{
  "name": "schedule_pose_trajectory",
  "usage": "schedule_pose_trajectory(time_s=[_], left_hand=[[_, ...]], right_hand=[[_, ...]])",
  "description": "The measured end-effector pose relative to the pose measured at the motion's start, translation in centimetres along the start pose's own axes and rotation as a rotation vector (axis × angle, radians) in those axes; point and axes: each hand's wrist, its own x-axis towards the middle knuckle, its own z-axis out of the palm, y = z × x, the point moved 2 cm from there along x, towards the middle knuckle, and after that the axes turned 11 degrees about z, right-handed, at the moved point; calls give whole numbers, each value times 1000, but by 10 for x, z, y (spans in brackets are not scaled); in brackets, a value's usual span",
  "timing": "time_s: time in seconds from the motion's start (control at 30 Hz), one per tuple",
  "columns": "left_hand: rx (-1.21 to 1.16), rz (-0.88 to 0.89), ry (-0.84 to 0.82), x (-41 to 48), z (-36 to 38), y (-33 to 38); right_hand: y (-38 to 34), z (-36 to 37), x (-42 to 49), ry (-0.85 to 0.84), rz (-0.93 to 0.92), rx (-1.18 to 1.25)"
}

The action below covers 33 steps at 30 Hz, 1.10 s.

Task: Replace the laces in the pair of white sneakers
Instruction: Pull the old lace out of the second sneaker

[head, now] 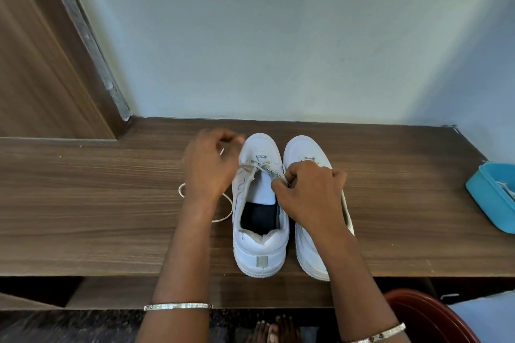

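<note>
Two white sneakers stand side by side on the wooden shelf (111, 203), toes toward the wall. The left sneaker (260, 248) has a greyish lace (262, 166) threaded only through its front eyelets, and its tongue lies bare. My left hand (209, 167) hovers at that shoe's left side, fingers curled, pinching one end of the lace. A loose stretch of lace (227, 207) loops on the wood below my left wrist. My right hand (309, 192) pinches the other lace end at the shoe's right eyelet row. It covers much of the right sneaker (306, 149).
A blue plastic tub (486, 198) holding something white sits at the shelf's right edge. A wooden door frame (55, 78) rises at the left, a pale wall behind the shoes. A red plastic chair (426, 317) and bare toes (271, 331) show below the shelf.
</note>
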Motion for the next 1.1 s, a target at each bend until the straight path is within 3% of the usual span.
schedule_pose_trajectory(time_s=[0.07,0.13,0.4,0.53,0.67,0.73,0.8,0.87,0.97,1.1], left_hand=[[172,118,-253,-1,8,13],[395,182,-386,-6,16,21],[557,171,-267,-12,22,22],[327,21,-186,-12,23,9],[-395,-376,95,-10,14,1],[-461,-547,264,-12,7,-7],[-280,-596,348,-13,1,-15],[13,-430,318,-11,-5,-16],[137,-57,130,-2,-5,-1],[357,123,-226,-4,8,20]], right_hand=[[0,0,0,-7,3,-10],[0,0,0,-7,6,-12],[1,2,2,-8,2,-4],[2,1,2,-1,1,4],[3,0,2,26,-5,17],[4,0,2,33,-4,18],[3,0,2,34,-5,13],[3,0,2,32,-4,7],[3,1,2,27,3,6],[2,1,3,18,9,2]])
